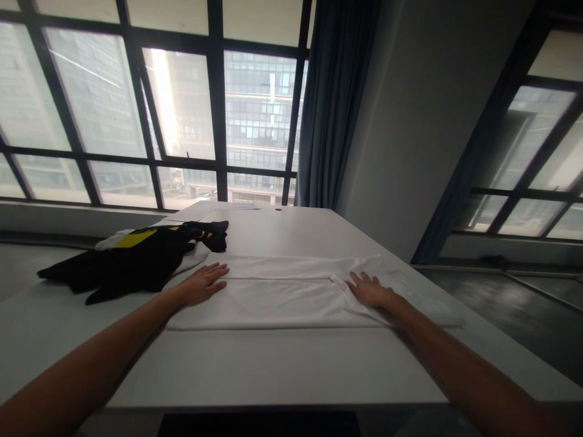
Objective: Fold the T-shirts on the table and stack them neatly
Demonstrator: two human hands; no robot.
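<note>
A white garment [282,303], folded into a long strip, lies across the white table [282,370]. Its folded edges meet along a line near the middle, and the cloth is a little rumpled toward the right. My left hand [203,284] rests flat on its left end, fingers stretched out. On the right part, my right hand [370,289] lies with fingers spread over the cloth near the collar-like bunched edge. Neither hand grips the fabric. The exact kind of garment cannot be made out.
Black clothing with yellow patches [136,261] lies heaped on the left of the table, with some white cloth under it. Papers [237,206] lie at the far end. Beyond stand large windows [182,109], a dark blue curtain [337,109] and a grey wall [423,121].
</note>
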